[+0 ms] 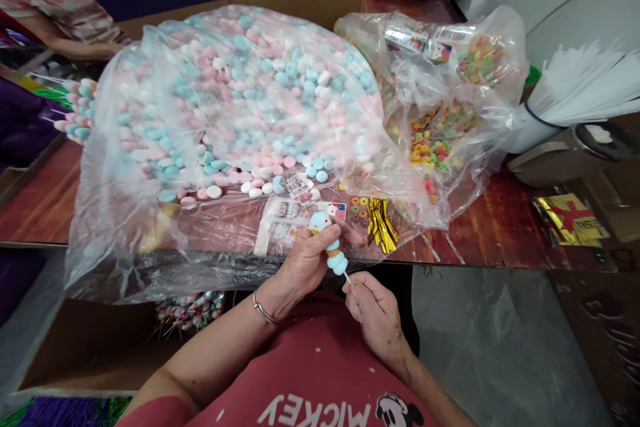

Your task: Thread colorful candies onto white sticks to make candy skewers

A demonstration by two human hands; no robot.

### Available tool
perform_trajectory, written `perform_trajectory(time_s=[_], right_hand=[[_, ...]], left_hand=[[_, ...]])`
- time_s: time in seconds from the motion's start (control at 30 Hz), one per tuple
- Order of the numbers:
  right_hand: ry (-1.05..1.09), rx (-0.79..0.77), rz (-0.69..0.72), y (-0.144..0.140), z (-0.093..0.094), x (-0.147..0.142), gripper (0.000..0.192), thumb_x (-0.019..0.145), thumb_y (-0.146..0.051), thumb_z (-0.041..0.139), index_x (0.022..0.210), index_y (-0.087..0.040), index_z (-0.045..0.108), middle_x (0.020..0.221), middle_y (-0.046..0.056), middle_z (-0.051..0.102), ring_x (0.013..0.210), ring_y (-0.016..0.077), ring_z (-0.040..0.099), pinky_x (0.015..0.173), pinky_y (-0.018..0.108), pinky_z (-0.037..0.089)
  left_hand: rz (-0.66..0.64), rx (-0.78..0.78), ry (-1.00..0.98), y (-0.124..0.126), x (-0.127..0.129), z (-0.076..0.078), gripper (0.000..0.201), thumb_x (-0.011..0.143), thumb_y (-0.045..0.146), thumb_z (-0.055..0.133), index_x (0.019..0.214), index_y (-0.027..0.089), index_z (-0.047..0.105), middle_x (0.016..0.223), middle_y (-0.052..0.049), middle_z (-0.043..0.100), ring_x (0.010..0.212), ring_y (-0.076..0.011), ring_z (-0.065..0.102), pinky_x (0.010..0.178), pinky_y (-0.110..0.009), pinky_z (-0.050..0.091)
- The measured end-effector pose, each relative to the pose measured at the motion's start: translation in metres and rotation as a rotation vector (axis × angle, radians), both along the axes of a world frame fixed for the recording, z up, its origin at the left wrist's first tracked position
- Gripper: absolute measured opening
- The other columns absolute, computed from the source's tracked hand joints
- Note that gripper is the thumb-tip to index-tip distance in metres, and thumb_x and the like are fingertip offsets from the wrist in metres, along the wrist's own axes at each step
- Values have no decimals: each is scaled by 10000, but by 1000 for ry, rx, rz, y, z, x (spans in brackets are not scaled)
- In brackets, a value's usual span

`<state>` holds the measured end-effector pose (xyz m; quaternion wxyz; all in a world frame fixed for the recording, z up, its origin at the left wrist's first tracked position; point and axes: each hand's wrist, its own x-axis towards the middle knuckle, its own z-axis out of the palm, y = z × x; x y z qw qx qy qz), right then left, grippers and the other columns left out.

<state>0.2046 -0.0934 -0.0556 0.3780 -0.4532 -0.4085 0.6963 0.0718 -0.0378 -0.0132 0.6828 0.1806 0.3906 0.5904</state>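
Fingers of the left hand were curled and pinched around a candy skewer, held at the near table edge. The skewer was seen stacked with rounded pastel pieces: a pale blue, sprinkled one on top, an orange band beneath, blue and white ones lower. Its thin white stick was pinched between closed fingertips of the right hand. Behind, a large clear bag of pink, blue and white candies was noted; further right, gold twist ties lay on the wooden table.
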Motion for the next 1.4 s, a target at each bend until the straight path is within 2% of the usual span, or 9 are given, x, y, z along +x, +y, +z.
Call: perform_trajectory(time_s=[0.2, 0.37, 0.5, 0.63, 0.73, 0.87, 0.97, 1.2, 1.4], right_hand=[[-5, 56, -97, -2, -10, 8, 295, 892, -432, 536, 765, -172, 595, 509, -78, 338, 458, 65, 272, 437, 207, 231], [-155, 185, -36, -2, -6, 10, 281, 924, -375, 464, 788, -173, 605, 499, -71, 373, 439, 71, 308, 423, 212, 247], [-503, 696, -45, 3, 2, 8, 194, 910, -219, 463, 786, -189, 609, 568, -27, 522, 497, 94, 437, 493, 234, 337], [-741, 1126, -110, 6, 6, 6, 183, 884, -120, 465, 812, -190, 618, 550, -19, 530, 506, 117, 451, 555, 280, 349], [-655, 943, -92, 5, 4, 6, 179, 899, -171, 459, 823, -185, 621, 567, -11, 540, 509, 115, 454, 544, 278, 348], [-125, 189, -11, 4, 3, 1, 251, 927, -346, 456, 775, -187, 578, 465, -75, 388, 409, 78, 315, 433, 234, 246], [251, -131, -49, 8, 6, -5, 275, 872, -420, 538, 712, -198, 520, 411, -121, 268, 381, 56, 194, 423, 225, 201], [239, -69, -55, 10, 2, -1, 277, 908, -389, 535, 731, -177, 550, 432, -103, 326, 411, 51, 243, 442, 216, 201], [-120, 209, -18, 3, -3, 3, 296, 957, -399, 428, 816, -181, 570, 469, -85, 400, 407, 68, 345, 419, 206, 266]], left_hand=[[-98, -21, -4, -3, -17, 10, 407, 632, 392, 848, 912, 134, 705, 845, -124, 757, 909, -295, 707, 800, -387, 528], [211, 49, -5, 10, -38, 24, 514, 570, 451, 873, 943, 148, 689, 978, -120, 750, 938, -281, 702, 834, -387, 544], [353, 93, 3, 22, -36, 27, 335, 607, 301, 863, 839, 153, 672, 671, 0, 679, 675, -167, 681, 723, -311, 559], [220, 85, -40, 25, -21, 21, 257, 650, 260, 837, 772, 149, 640, 506, 71, 505, 454, -73, 516, 526, -217, 483], [150, 67, -87, 22, -8, 14, 287, 654, 297, 843, 769, 150, 625, 487, 84, 457, 423, -55, 456, 489, -201, 451], [140, 58, -101, 15, 4, 5, 336, 633, 325, 862, 791, 156, 617, 504, 84, 473, 450, -61, 480, 548, -220, 481], [116, 46, -93, 9, 9, 2, 333, 648, 343, 851, 807, 163, 620, 587, 49, 569, 548, -104, 582, 652, -273, 522], [180, 40, -60, 15, -13, 11, 500, 610, 511, 830, 918, 154, 663, 893, -90, 736, 883, -254, 703, 823, -377, 539], [280, -3, 62, 28, -25, 21, 325, 663, 305, 806, 879, 148, 621, 629, 25, 625, 560, -156, 653, 604, -288, 536]])
